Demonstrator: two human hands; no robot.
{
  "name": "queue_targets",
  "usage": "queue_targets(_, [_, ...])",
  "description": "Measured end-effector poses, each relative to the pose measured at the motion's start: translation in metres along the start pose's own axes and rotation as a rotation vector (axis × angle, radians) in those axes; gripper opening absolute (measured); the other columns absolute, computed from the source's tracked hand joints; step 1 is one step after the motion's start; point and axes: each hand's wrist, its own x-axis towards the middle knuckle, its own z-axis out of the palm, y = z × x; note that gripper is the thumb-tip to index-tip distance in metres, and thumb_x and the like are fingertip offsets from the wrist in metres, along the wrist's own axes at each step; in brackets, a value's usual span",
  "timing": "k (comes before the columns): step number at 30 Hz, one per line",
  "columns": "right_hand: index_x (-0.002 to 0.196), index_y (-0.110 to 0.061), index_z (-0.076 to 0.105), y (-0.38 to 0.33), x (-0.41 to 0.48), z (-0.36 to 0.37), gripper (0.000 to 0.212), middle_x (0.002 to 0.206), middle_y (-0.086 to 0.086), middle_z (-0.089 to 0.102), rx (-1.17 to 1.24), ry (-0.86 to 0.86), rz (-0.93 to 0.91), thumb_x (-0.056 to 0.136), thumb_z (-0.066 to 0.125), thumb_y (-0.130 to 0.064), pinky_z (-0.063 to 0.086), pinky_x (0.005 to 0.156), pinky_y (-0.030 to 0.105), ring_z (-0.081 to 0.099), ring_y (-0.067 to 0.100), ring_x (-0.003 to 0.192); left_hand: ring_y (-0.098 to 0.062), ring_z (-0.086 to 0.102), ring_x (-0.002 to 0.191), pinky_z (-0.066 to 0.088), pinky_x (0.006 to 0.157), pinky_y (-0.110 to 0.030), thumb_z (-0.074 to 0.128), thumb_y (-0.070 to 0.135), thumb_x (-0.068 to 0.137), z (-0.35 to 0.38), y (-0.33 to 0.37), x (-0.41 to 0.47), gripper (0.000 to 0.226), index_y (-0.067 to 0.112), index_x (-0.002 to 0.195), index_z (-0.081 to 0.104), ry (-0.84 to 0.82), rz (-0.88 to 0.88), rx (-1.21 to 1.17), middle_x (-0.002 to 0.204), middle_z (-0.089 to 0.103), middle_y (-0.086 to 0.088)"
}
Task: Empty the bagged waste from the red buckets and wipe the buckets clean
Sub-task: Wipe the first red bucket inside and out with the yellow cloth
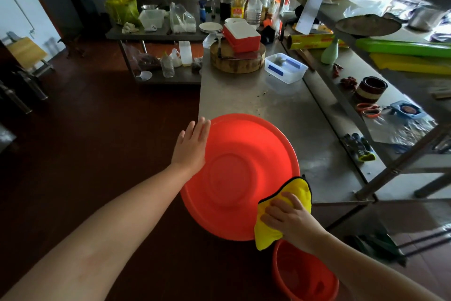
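Head: left hand (192, 147), seemingly flat

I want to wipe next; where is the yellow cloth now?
Head view, lower right: the yellow cloth lies under the right hand, against the near edge of the upturned red bucket, above a second red bucket.

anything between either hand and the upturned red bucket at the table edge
Only the yellow cloth: the right hand holds it against the upturned red plastic bucket near its lower right rim. The left hand lies flat and bare on the bucket's left side, with nothing between.
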Motion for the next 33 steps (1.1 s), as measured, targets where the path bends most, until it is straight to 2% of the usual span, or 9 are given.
queue_targets(4, [0.12,-0.033,0.061,-0.004,-0.007,0.007,0.057,0.115,-0.01,0.064,-0.027,0.015,-0.034,0.066,0.068,-0.016,0.034,0.108,0.053,0.063,0.022,0.112,-0.03,0.004,0.155,0.019,0.124,-0.047,0.05,-0.004,0.089,-0.009,0.006,0.012,0.098,0.021,0.159,-0.014,0.039,0.109,0.036,0.168,0.0,-0.007])
queue_targets(7, [0.123,-0.033,0.062,-0.002,-0.01,0.011,0.059,0.117,-0.009,0.065,-0.028,0.026,-0.05,0.067,0.066,-0.016,0.033,0.109,0.053,0.063,0.023,0.113,-0.03,0.037,0.143,0.042,0.112,-0.043,0.05,-0.005,0.09,-0.02,0.01,0.024,0.087,0.017,0.161,0.004,0.016,0.109,-0.054,0.158,0.031,-0.011])
queue_targets(10, [0.129,-0.034,0.06,0.003,-0.013,0.01,0.055,0.122,-0.009,0.065,-0.002,0.03,-0.067,0.076,0.055,-0.024,0.033,0.109,0.052,0.062,0.022,0.117,-0.033,0.057,0.121,0.053,0.095,-0.047,0.047,-0.008,0.093,-0.028,0.014,0.029,0.076,0.021,0.158,0.02,-0.057,0.054,-0.184,0.154,0.037,-0.007])
queue_targets(14, [0.138,-0.038,0.057,0.012,-0.015,0.002,0.055,0.132,-0.011,0.063,0.041,0.002,-0.09,0.085,0.048,-0.048,0.041,0.109,0.05,0.06,0.018,0.123,-0.035,0.059,0.12,0.051,0.098,-0.046,0.048,-0.006,0.094,-0.03,0.012,0.027,0.073,0.023,0.157,0.025,-0.055,0.04,-0.222,0.155,0.038,-0.005])
queue_targets(17, [0.14,-0.04,0.056,0.016,-0.014,-0.008,0.063,0.135,-0.014,0.062,0.099,-0.026,-0.075,0.079,0.062,-0.056,0.046,0.106,0.048,0.059,0.015,0.125,-0.033,0.058,0.123,0.05,0.101,-0.046,0.049,-0.004,0.094,-0.033,0.013,0.023,0.072,0.025,0.156,0.026,-0.053,0.033,-0.249,0.155,0.038,-0.003])
queue_targets(19, [0.142,-0.041,0.054,0.013,-0.011,-0.011,0.072,0.138,-0.015,0.06,0.162,-0.062,-0.044,0.074,0.073,-0.056,0.044,0.107,0.048,0.057,0.016,0.128,-0.032,0.057,0.125,0.05,0.103,-0.045,0.05,-0.003,0.095,-0.035,0.015,0.02,0.071,0.026,0.155,0.027,-0.05,0.03,-0.269,0.156,0.039,-0.002])
queue_targets(23, [0.155,-0.047,0.026,0.003,0.004,-0.012,0.072,0.157,-0.017,0.037,0.26,-0.121,0.059,0.09,0.058,-0.05,0.019,0.117,0.044,0.034,0.014,0.145,-0.031,0.058,0.125,0.049,0.102,-0.043,0.049,-0.001,0.096,-0.04,0.018,0.017,0.069,0.027,0.155,0.028,-0.036,0.046,-0.287,0.155,0.04,-0.001])
queue_targets(29, [0.156,-0.043,0.028,-0.001,0.028,-0.012,0.07,0.158,-0.017,0.035,0.543,-0.096,0.25,0.094,0.061,-0.041,0.024,0.119,0.04,0.035,0.016,0.145,-0.03,0.064,0.116,0.053,0.095,-0.041,0.044,0.0,0.099,-0.042,0.028,0.004,0.065,0.031,0.153,0.03,0.015,0.087,-0.344,0.153,0.041,0.003])
queue_targets(33, [0.155,-0.039,0.031,-0.005,0.04,-0.002,0.066,0.156,-0.012,0.04,0.644,-0.084,0.339,0.096,0.06,-0.037,0.027,0.118,0.04,0.038,0.021,0.144,-0.029,0.053,0.132,0.043,0.107,-0.037,0.043,-0.005,0.098,-0.032,0.028,-0.003,0.064,0.024,0.155,0.035,0.094,0.147,-0.31,0.157,0.04,0.0])
